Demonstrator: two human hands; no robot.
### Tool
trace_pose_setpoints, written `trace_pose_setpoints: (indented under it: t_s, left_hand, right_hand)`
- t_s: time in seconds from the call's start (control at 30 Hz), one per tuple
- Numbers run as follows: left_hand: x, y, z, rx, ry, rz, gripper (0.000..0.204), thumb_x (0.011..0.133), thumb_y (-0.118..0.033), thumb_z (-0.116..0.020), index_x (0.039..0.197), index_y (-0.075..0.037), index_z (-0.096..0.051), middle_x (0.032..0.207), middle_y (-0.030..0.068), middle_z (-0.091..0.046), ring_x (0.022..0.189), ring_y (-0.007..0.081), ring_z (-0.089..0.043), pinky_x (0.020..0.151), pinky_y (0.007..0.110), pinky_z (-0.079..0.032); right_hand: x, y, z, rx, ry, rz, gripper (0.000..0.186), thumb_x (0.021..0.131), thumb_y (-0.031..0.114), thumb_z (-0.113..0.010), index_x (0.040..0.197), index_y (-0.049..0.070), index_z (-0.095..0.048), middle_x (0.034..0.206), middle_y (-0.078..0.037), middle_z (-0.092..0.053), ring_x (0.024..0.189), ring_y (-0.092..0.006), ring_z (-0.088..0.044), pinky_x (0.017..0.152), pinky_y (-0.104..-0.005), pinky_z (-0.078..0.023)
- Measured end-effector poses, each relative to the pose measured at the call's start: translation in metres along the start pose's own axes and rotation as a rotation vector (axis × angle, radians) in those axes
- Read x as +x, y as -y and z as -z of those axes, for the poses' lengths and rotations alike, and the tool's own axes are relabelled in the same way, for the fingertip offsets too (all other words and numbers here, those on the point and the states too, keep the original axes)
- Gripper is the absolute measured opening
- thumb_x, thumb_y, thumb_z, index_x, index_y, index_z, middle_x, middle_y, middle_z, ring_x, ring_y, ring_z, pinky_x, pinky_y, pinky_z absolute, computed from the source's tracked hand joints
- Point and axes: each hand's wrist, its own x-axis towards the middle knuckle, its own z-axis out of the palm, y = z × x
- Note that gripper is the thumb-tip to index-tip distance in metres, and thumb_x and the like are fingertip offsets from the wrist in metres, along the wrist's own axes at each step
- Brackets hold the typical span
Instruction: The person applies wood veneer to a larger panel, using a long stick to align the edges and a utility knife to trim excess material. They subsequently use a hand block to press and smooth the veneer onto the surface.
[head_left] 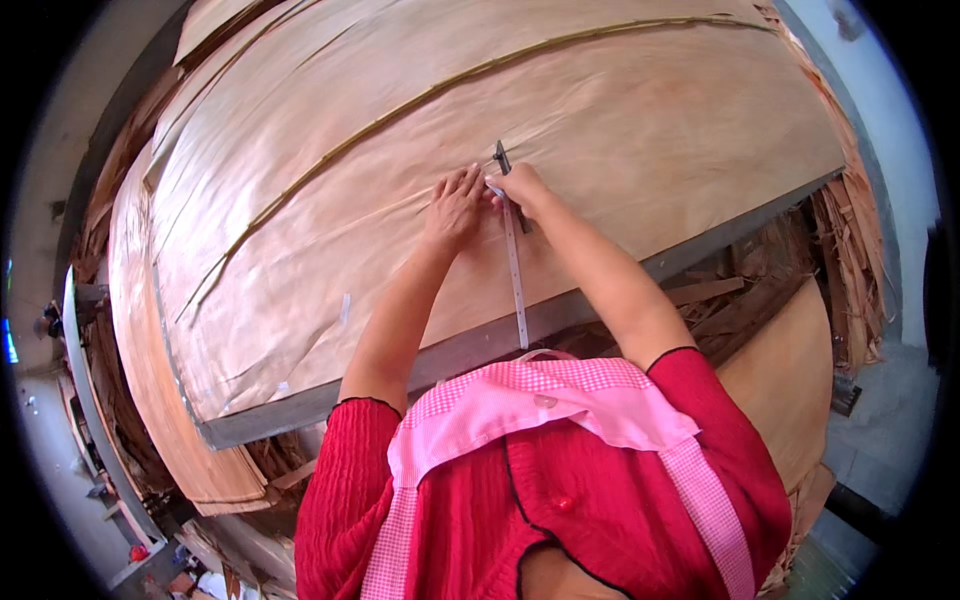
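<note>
A large sheet of pale wood veneer point(640, 150) covers the table. My left hand point(458, 208) lies on it with fingers stretched out, pressing close to a crease or seam. Just beside it, my right hand point(520, 190) is closed around a dark narrow metal tool point(502, 156), whose ends stick out above and below the fist. A white perforated tape strip point(516, 275) runs from between my hands down over the table's near edge. The tape's upper end is partly hidden by my fingers, so I cannot tell which hand pinches it.
A long thin bamboo stick point(390, 118) lies curved across the veneer's far side. The table's grey edge point(440, 357) runs in front of me. More veneer sheets point(180, 420) are stacked at the left; torn veneer scraps point(760, 280) hang at the right. Small tape bits point(346, 308) stick to the sheet.
</note>
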Motion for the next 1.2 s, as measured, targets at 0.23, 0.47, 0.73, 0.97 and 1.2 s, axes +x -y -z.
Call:
trace_pose_setpoints:
  t_s: [0.23,0.47,0.73,0.97,1.2]
  left_hand:
    - [-0.019,0.062,-0.015,-0.306,0.036,-0.017,0.04,0.081,-0.037,-0.05,0.112,-0.013,-0.052,0.128,0.007,-0.041,0.123,0.0282,-0.029,0.097,0.05,-0.026]
    - [-0.089,0.062,0.064,-0.032,0.132,0.861,0.081,0.078,-0.053,-0.046,0.136,-0.005,-0.015,0.143,0.0102,-0.009,0.133,0.0263,-0.004,0.103,0.054,-0.005]
    - [-0.085,0.044,0.073,-0.066,0.139,0.868,0.085,0.076,-0.055,-0.047,0.136,-0.005,-0.014,0.144,0.0104,-0.007,0.133,0.0265,-0.002,0.102,0.055,-0.004]
    - [-0.123,0.064,0.066,-0.219,-0.185,0.838,0.077,0.078,-0.046,-0.051,0.135,-0.007,-0.017,0.143,0.0112,-0.011,0.132,0.0278,-0.005,0.101,0.056,-0.004]
    - [-0.328,0.018,0.141,-0.007,0.081,0.752,0.073,0.073,-0.032,-0.062,0.133,-0.012,-0.025,0.141,0.0115,-0.017,0.13,0.0297,-0.016,0.099,0.055,-0.015]
  right_hand:
    - [-0.016,0.007,0.037,-0.541,0.04,0.335,0.021,0.081,0.022,-0.052,0.076,0.002,-0.06,0.053,-0.003,-0.046,0.045,-0.0129,-0.041,0.04,-0.0305,-0.032]
    - [-0.036,-0.072,0.186,-0.63,-0.447,0.201,0.029,0.086,0.023,-0.049,0.067,0.001,-0.051,0.049,-0.005,-0.05,0.037,-0.0159,-0.048,0.034,-0.0291,-0.036]
    - [-0.04,-0.068,0.202,-0.819,-0.394,0.157,0.02,0.087,0.016,-0.048,0.076,0.001,-0.052,0.053,-0.005,-0.052,0.038,-0.0132,-0.046,0.035,-0.0288,-0.035]
    - [-0.087,-0.042,0.186,-0.114,-0.238,0.163,0.013,0.084,0.014,-0.053,0.083,0.002,-0.048,0.059,-0.008,-0.054,0.038,-0.0132,-0.046,0.037,-0.0258,-0.041]
    - [-0.183,-0.058,0.058,-0.136,0.211,0.022,0.015,0.081,0.012,-0.057,0.085,0.003,-0.046,0.056,-0.008,-0.053,0.038,-0.0124,-0.047,0.039,-0.0269,-0.044]
